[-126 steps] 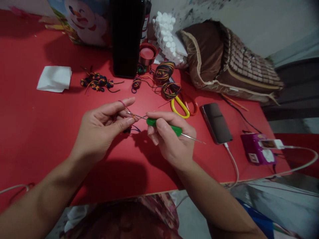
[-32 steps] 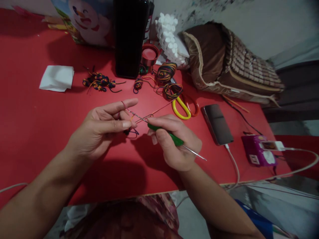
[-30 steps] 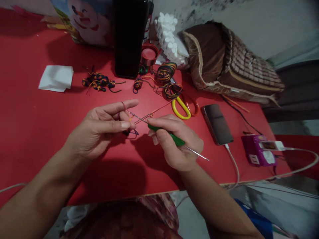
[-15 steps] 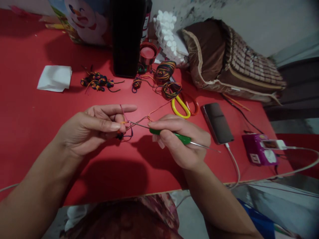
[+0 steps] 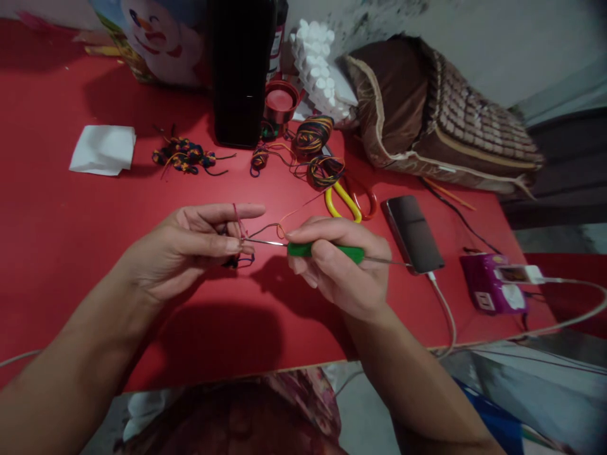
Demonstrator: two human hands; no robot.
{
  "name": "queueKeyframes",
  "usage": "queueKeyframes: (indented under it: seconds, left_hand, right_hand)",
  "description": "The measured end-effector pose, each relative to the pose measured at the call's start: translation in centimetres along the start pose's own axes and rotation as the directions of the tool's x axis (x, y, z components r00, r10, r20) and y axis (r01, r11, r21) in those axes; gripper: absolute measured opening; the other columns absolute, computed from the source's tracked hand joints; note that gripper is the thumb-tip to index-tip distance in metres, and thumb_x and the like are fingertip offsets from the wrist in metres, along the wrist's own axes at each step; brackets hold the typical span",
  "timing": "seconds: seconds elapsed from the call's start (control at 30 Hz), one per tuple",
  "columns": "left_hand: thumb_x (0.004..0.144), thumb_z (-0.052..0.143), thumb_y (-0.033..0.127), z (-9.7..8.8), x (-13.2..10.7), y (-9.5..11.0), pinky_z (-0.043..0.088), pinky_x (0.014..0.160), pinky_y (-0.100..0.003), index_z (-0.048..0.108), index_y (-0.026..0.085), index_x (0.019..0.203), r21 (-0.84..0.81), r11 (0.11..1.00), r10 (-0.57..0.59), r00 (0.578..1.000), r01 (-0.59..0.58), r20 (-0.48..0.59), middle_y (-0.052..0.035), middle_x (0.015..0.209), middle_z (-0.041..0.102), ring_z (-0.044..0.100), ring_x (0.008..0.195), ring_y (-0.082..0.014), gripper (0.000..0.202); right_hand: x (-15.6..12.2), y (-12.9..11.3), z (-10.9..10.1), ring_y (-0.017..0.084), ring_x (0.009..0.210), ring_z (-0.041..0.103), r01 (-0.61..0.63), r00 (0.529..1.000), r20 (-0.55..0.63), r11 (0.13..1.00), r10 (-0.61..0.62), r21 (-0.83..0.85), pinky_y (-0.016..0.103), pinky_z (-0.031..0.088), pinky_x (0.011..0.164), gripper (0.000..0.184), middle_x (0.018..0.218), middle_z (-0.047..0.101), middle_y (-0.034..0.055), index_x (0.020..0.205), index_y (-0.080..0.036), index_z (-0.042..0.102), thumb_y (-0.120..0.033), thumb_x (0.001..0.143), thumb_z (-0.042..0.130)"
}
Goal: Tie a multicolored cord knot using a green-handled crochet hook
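Observation:
Between thumb and fingers, my left hand (image 5: 199, 243) pinches a small dark piece of crochet work (image 5: 231, 261), mostly hidden behind the fingers. A strand of yarn (image 5: 236, 215) loops over its outstretched index finger. My right hand (image 5: 344, 262) grips a crochet hook (image 5: 327, 253) by its green handle, pen-fashion. The hook's metal shaft points left, its tip at the work by my left thumb. Its other thin metal end sticks out to the right. Loose yarn runs from the hands back to a multicoloured yarn bundle (image 5: 325, 172).
Behind the hands lie crocheted pieces (image 5: 184, 155), a yarn ball (image 5: 313, 134), yellow-and-red-handled scissors (image 5: 344, 202) and folded white paper (image 5: 103, 150). A black upright object (image 5: 243, 76) stands at the back. To the right are a phone (image 5: 413, 234) on a cable, a purple box (image 5: 493, 284) and a brown cushion (image 5: 441, 114).
My left hand has shifted slightly right and down. The hook has turned more level, its tip now closer against the left thumb, and the orange strand there no longer shows.

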State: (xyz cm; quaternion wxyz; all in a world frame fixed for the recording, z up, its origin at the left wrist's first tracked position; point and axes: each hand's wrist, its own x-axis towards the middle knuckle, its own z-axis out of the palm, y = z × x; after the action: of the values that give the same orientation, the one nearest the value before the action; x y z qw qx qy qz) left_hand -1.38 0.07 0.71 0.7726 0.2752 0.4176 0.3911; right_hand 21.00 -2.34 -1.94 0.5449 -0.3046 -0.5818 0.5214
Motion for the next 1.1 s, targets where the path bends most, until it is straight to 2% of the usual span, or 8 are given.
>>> queueKeyframes:
  seconds: [0.07,0.13,0.23,0.33,0.4,0.6,0.83,1.1]
  left_hand:
    - [0.066,0.093,0.011,0.6,0.0,-0.7,0.063,0.062,-0.025,0.09,0.025,0.104,0.0,0.998,-0.064,0.998,0.064,-0.01,-0.0036,0.077,0.08,0.077,0.069,-0.0186,0.041]
    - [0.069,0.096,0.013,1.1,0.0,-1.2,0.065,0.072,-0.028,0.089,0.024,0.102,0.032,0.999,-0.009,0.999,0.01,-0.05,-0.0041,0.08,0.082,0.079,0.074,-0.0185,0.036]
    - [0.068,0.099,0.015,1.5,0.1,-1.9,0.065,0.081,-0.029,0.088,0.021,0.095,0.003,0.998,0.067,0.996,-0.067,-0.055,-0.0068,0.089,0.086,0.081,0.083,-0.0195,0.03]
    - [0.065,0.1,0.015,1.6,0.1,-2.4,0.064,0.074,-0.026,0.088,0.02,0.097,-0.002,0.999,0.049,0.996,-0.049,-0.075,-0.006,0.087,0.086,0.079,0.076,-0.0173,0.034]
    - [0.066,0.1,0.017,1.6,0.2,-2.5,0.061,0.063,-0.023,0.088,0.019,0.1,0.042,0.999,0.03,0.997,-0.027,-0.074,-0.0055,0.083,0.084,0.075,0.068,-0.0154,0.035]
    - [0.071,0.094,0.017,2.2,0.0,-2.5,0.058,0.055,-0.029,0.085,0.013,0.088,0.127,0.992,-0.022,1.0,0.021,0.007,-0.008,0.075,0.08,0.072,0.057,-0.0181,0.02]
    - [0.068,0.094,0.017,2.4,0.0,-2.9,0.059,0.056,-0.031,0.085,0.014,0.091,0.155,0.987,-0.034,0.999,0.036,-0.012,-0.0058,0.072,0.077,0.069,0.057,-0.0174,0.025]
    - [0.074,0.092,0.028,1.9,0.1,-3.3,0.05,0.051,-0.026,0.085,0.015,0.086,0.176,0.984,-0.029,1.0,0.029,-0.006,-0.0045,0.065,0.072,0.061,0.054,-0.0136,0.02]
  right_hand:
    - [-0.1,0.4,0.5,0.009,0.047,0.054,-0.04,0.998,-0.045,0.999,0.042,0.034,0.024,0.049,0.046,0.019,0.074,0.075,-0.0004,0.115,-0.023,0.081,-0.034,0.103,0.069]
    - [0.0,0.8,0.9,0.009,0.05,0.056,-0.032,0.995,-0.09,0.999,0.031,-0.009,0.025,0.052,0.049,0.021,0.078,0.076,0.0002,0.117,-0.024,0.079,-0.036,0.105,0.067]
    - [0.4,1.2,1.1,0.013,0.064,0.065,0.091,0.986,-0.114,0.971,-0.118,-0.223,0.03,0.06,0.064,0.022,0.091,0.078,0.0022,0.124,-0.029,0.078,-0.033,0.107,0.065]
    - [0.8,1.3,1.0,0.018,0.083,0.071,0.257,0.958,-0.012,0.873,-0.287,-0.414,0.036,0.062,0.079,0.023,0.093,0.077,0.0028,0.123,-0.031,0.08,-0.026,0.105,0.065]
    - [1.0,1.3,0.9,0.019,0.091,0.072,0.294,0.948,0.014,0.852,-0.319,-0.434,0.037,0.061,0.084,0.025,0.096,0.078,0.0028,0.122,-0.031,0.08,-0.022,0.104,0.065]
    - [1.1,1.7,0.9,0.017,0.094,0.074,0.158,0.964,-0.154,0.932,-0.217,-0.326,0.035,0.062,0.087,0.014,0.1,0.078,0.002,0.108,-0.028,0.081,-0.022,0.096,0.077]
    - [1.3,3.1,0.8,0.015,0.078,0.077,-0.048,0.959,-0.274,0.995,0.07,0.084,0.03,0.064,0.078,0.02,0.088,0.079,-0.0012,0.108,-0.027,0.078,-0.038,0.092,0.083]
    - [1.2,2.3,0.2,0.015,0.09,0.078,0.005,0.97,-0.243,0.995,0.019,0.096,0.03,0.064,0.086,0.02,0.104,0.082,-0.0002,0.111,-0.032,0.083,-0.034,0.091,0.085]
